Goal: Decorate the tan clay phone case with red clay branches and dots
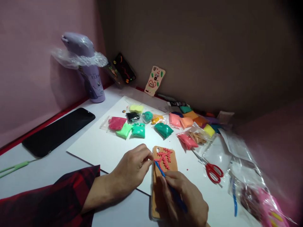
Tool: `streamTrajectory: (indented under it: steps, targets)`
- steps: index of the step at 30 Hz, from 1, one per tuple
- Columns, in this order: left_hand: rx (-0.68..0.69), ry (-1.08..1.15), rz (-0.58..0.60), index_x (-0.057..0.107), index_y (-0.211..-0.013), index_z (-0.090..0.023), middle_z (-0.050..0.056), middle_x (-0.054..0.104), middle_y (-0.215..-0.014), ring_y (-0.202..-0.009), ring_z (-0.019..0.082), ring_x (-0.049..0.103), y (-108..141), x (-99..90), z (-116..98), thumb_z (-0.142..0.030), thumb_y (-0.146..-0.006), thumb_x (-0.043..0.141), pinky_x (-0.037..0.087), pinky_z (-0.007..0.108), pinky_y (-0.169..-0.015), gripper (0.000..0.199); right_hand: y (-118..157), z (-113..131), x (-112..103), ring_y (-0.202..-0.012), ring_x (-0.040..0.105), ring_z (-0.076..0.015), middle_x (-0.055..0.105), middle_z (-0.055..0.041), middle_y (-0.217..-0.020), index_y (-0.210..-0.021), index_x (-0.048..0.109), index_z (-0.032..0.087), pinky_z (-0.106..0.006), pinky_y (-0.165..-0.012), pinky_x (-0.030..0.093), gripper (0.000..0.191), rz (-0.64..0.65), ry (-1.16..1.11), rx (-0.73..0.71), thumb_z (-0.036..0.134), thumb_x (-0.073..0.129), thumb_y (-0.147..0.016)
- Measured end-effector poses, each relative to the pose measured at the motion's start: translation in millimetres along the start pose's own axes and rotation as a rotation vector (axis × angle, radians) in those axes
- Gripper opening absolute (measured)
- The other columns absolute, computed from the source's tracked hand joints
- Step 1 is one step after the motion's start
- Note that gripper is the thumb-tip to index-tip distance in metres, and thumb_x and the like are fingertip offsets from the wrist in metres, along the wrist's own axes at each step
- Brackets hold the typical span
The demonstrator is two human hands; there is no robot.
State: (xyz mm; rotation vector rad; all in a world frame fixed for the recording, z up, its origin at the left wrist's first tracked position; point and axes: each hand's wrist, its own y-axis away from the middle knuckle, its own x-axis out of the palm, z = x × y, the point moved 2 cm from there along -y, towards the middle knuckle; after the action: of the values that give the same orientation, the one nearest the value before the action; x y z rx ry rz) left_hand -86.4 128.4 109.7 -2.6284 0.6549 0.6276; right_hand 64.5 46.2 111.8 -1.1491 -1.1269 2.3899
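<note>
A phone case [165, 186] covered in tan clay lies on the white board [94, 142] in front of me. Coral-pink clay branches [165, 156] with beaded edges decorate its upper part. My right hand [184, 198] grips a blue modelling tool [160, 169], its tip touching or just above the lower left end of the pink clay. My left hand [132, 167] is closed in a pinch at the case's upper left edge, close to the tool tip. Whatever sits between those fingertips is too small to make out.
Several clay packets [138, 130] lie beyond the case. Red-handled scissors [214, 172] and a second blue tool [234, 197] rest at right, near plastic bags [251, 176]. At left are a black phone [59, 132] and a purple bottle [94, 85]. Decorated cases [155, 80] lean on the wall.
</note>
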Motion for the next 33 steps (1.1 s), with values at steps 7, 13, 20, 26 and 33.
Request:
streamTrajectory:
  steps: [7,13,20,26,33]
  targets:
    - [-0.015,0.029,0.036,0.058,-0.080,-0.014,0.001,0.052,-0.079,-0.072,0.012,0.049,0.5,-0.9,-3.5,-0.004,-0.084,0.048,0.038,0.025,-0.064,0.015,2.5,0.6,5.7,-0.051,0.060,-0.0087,0.064,-0.0003,-0.064,-0.075,0.059,0.019,-0.018,-0.046,0.048,0.009,-0.030,0.014,0.095,0.014,0.059,-0.083]
    - [-0.025,0.022,0.060,0.058,-0.081,-0.014,0.001,0.052,-0.080,-0.074,0.012,0.049,2.0,-1.1,-3.3,-0.005,-0.084,0.049,0.038,0.026,-0.065,0.014,-0.7,2.2,7.0,-0.052,0.061,-0.0086,0.065,0.0003,-0.066,-0.078,0.061,0.019,-0.017,-0.044,0.048,0.008,-0.027,0.015,0.085,0.012,0.058,-0.082]
    - [0.000,-0.001,0.060,0.059,-0.081,-0.013,0.002,0.052,-0.080,-0.074,0.014,0.049,1.5,-0.3,-3.7,-0.004,-0.084,0.047,0.039,0.027,-0.065,0.015,-0.8,-1.8,4.4,-0.045,0.058,-0.0087,0.062,0.0025,-0.059,-0.074,0.058,0.021,-0.016,-0.038,0.045,0.013,0.041,0.078,0.021,0.018,0.056,-0.086]
    - [-0.003,-0.006,0.067,0.060,-0.082,-0.013,0.003,0.052,-0.080,-0.073,0.014,0.049,1.3,-1.3,-3.3,-0.004,-0.084,0.046,0.039,0.028,-0.063,0.016,5.1,4.8,2.6,-0.060,0.065,-0.0121,0.068,-0.0041,-0.075,-0.088,0.061,0.019,-0.021,-0.051,0.052,0.005,0.034,0.060,0.138,0.018,0.056,-0.086]
    - [-0.014,-0.004,0.081,0.059,-0.079,-0.012,0.004,0.051,-0.080,-0.073,0.015,0.049,0.7,-0.8,-3.0,-0.003,-0.084,0.046,0.040,0.028,-0.064,0.016,2.8,1.2,5.3,-0.053,0.063,-0.0113,0.067,-0.0026,-0.069,-0.081,0.060,0.019,-0.021,-0.045,0.048,0.006,0.022,0.042,0.107,0.016,0.056,-0.084]
